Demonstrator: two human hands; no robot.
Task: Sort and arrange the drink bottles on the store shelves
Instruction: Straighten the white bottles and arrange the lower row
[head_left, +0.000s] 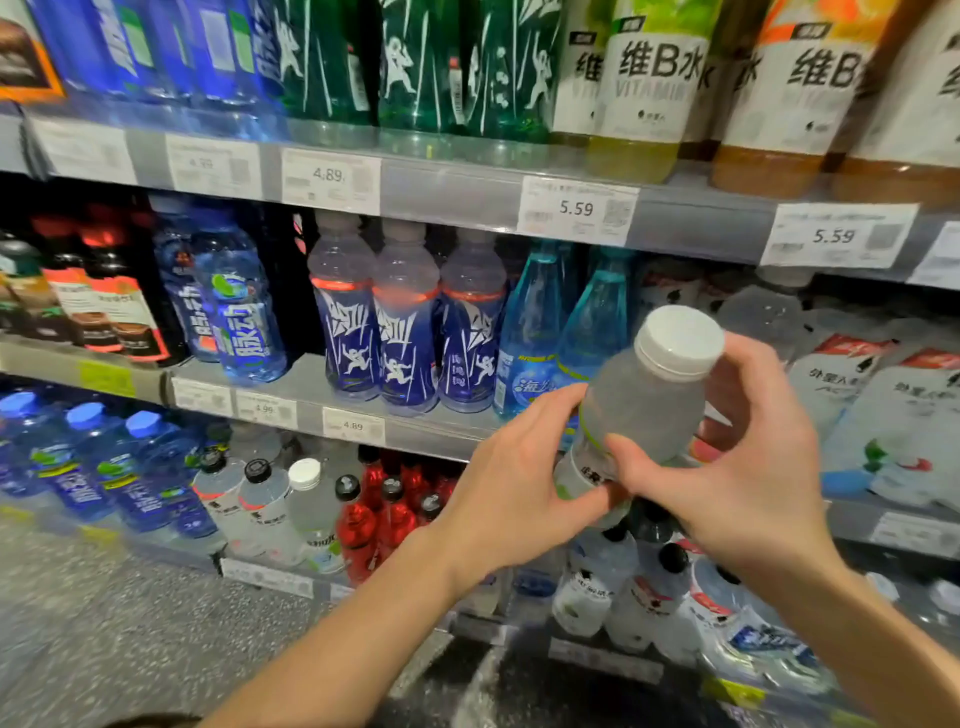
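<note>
Both hands hold one cloudy bottle (641, 410) with a white cap (678, 340), tilted so the cap leans toward 1 o'clock, in front of the middle shelf (332, 402). The left hand (511, 488) has its grip wrapped round the lower labelled part, thumb across the front. The right hand (737, 462) grips the body higher up, thumb on the front, fingers curled behind near the cap. At 10 o'clock from the bottle, three blue bottles (405, 332) stand upright side by side on the middle shelf, with aqua bottles (561, 322) just beside them at their 3 o'clock. Price tags (576, 209) line the upper shelf edge. At 7 o'clock, red bottles (379, 509) stand on the lower shelf.
</note>
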